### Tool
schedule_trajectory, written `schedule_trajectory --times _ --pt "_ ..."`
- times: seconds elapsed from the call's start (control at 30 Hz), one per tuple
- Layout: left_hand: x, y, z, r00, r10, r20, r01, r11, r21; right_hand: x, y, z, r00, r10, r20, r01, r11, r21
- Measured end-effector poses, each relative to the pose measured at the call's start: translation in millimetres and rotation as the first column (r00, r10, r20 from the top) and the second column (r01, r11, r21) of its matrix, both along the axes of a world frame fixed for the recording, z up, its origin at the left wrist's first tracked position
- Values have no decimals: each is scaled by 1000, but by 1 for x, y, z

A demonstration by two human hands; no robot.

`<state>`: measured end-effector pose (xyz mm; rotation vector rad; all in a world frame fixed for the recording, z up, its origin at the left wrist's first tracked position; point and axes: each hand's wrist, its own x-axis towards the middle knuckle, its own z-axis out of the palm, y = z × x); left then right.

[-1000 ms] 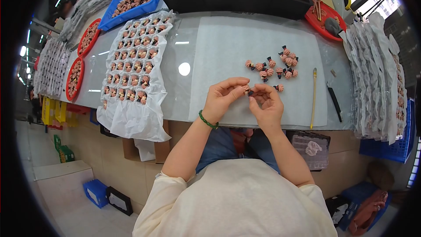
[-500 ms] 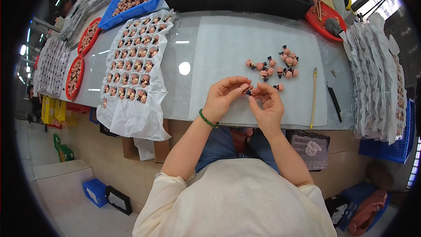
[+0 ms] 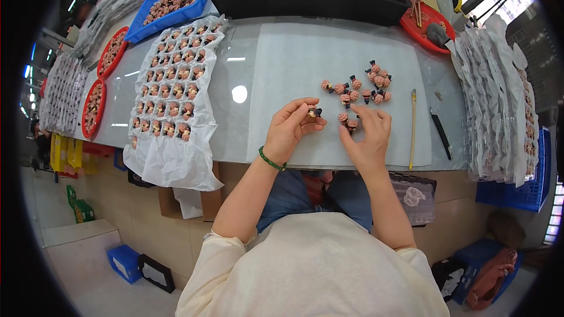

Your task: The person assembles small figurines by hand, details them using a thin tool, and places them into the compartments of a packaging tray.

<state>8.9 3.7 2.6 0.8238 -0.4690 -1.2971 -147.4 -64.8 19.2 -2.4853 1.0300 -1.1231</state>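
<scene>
The left hand [image 3: 283,131] is pinching a pink-and-black figurine [image 3: 314,112] above the white sheet [image 3: 288,64], seemingly keeping its dark end exposed, while the half-spread right hand [image 3: 371,144] is bracketing nearer figurines [image 3: 352,124], whether gripping I cannot tell.

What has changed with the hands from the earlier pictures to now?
The hands have separated. The left hand alone holds the small figurine; the right hand let go and moved right, beside other figurines; its grip is unclear. The white tray and yellow stick stayed.
</scene>
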Motion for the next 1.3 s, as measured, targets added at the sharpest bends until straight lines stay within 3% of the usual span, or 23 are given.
schedule_trajectory --times 0.17,0.3,0.33,0.4,0.43,0.57,0.67,0.7,0.8,0.93,1.3 --pt "-1 -2 3 998 20 -58 -18 999 28 8 2 0 996 -17 -82 17 1000 -1" --pt "-2 -2 3 999 34 -5 -33 998 62 15 0 -6 999 46 8 -46 998 -39" --pt "-2 -2 2 999 39 -5 -39 997 63 18 4 -7 989 91 117 -96 995 38" --pt "-2 -2 -5 987 -29 161 25 999 30 22 12 -8 930 147 337 -215 961 175" --pt "-2 -2 -6 968 -62 242 59 998 17 24 15 -8 930 149 337 -218 960 176" --pt "-1 0 -5 944 -119 307 117 993 27 28 27 -9 872 162 462 -247 960 129" --pt "-3 0 -3 951 -57 304 57 998 10 31 33 -19 679 -46 732 -444 769 460" --pt "-3 0 -3 953 -28 301 29 1000 1 30 31 -22 680 -45 731 -445 767 462" --pt "-5 0 -2 941 -4 339 11 1000 -21 25 24 -29 734 -15 679 -538 598 594" --pt "-5 0 -3 928 13 372 -1 1000 -31 22 22 -24 704 -67 707 -601 476 643" --pt "-4 0 -5 933 -23 360 23 1000 6 20 23 -23 672 -81 736 -627 467 624"
